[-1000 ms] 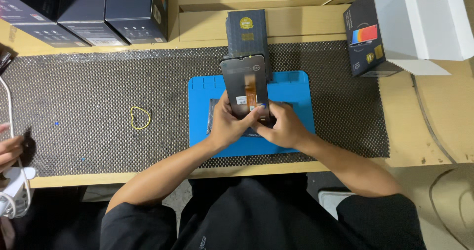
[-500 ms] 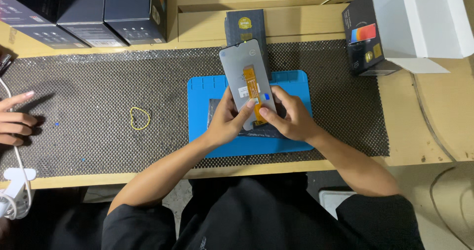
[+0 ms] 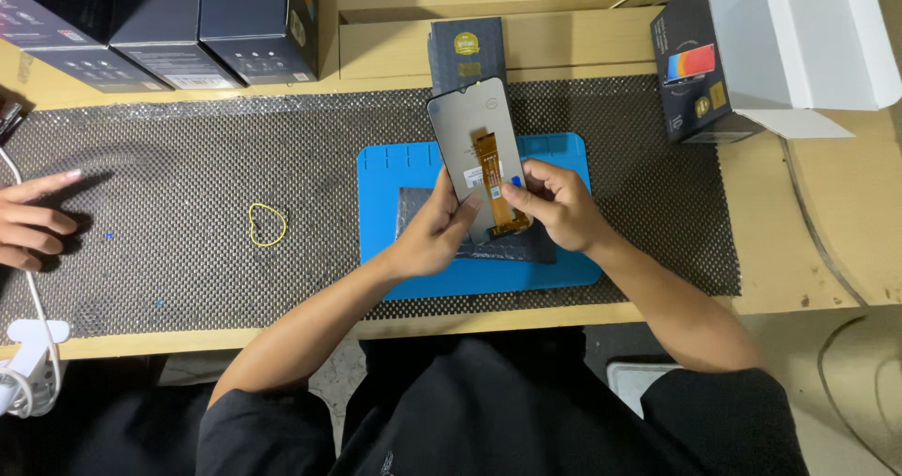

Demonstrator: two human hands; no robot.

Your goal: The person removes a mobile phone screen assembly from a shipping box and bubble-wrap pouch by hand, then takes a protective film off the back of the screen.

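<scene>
So I've got both hands clamped on the phone screen panel, left hand and right hand, over the blue mat. Looks thin, light, fragile; I'd grip the edges, not the orange flex cable.

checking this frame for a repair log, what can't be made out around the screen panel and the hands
Head view only:
- Lower end of the screen panel and its orange flex cable: covered by the left hand and right hand.
- Dark sheet on the blue mat: mostly hidden by hands and panel.
- Another person's hand: cut off by the left edge.
- Blue specks on the mesh: too small to identify.
</scene>
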